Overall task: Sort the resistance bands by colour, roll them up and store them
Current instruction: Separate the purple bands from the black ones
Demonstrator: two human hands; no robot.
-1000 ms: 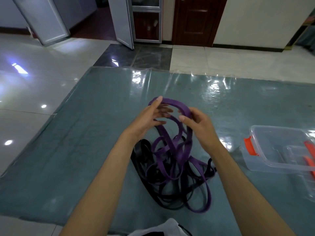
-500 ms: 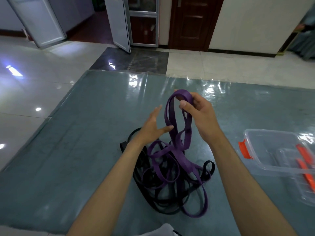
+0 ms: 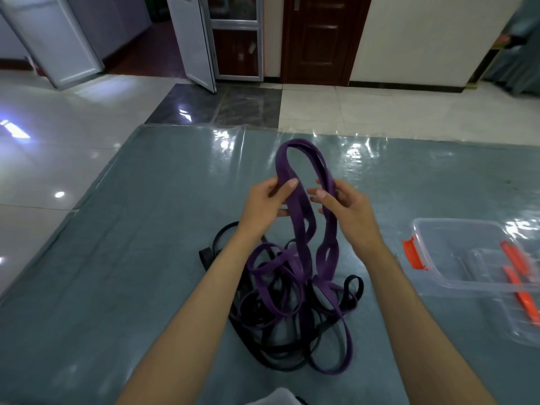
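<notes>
The job looks barely begun. Both hands are up over the middle of the surface point(image 3: 122, 258), a grey-blue cloth under a shiny clear sheet, and between them they lift a loop of purple bands point(image 3: 304, 182). The left hand point(image 3: 263, 206) has its thumb laid over the left strand and its fingers curled behind it. The right hand point(image 3: 347, 209) pinches the right strand between thumb and fingers. The top of the loop stands above the hands, toward the far side, and the lower lengths hang down into the heap.

That heap lies just near of the hands: black bands point(image 3: 280, 349) knotted up with the rest of the purple, strands crossing over and under one another, so no colour is yet set apart from the other. I see no rolled band anywhere.

To the right sits a clear storage box point(image 3: 455, 244) with orange clips point(image 3: 412, 255). It seems to hold only a clear insert with orange parts, no bands.

So, as I judge it, freeing the purple from the black comes first, and the rolling and stowing are all left.
</notes>
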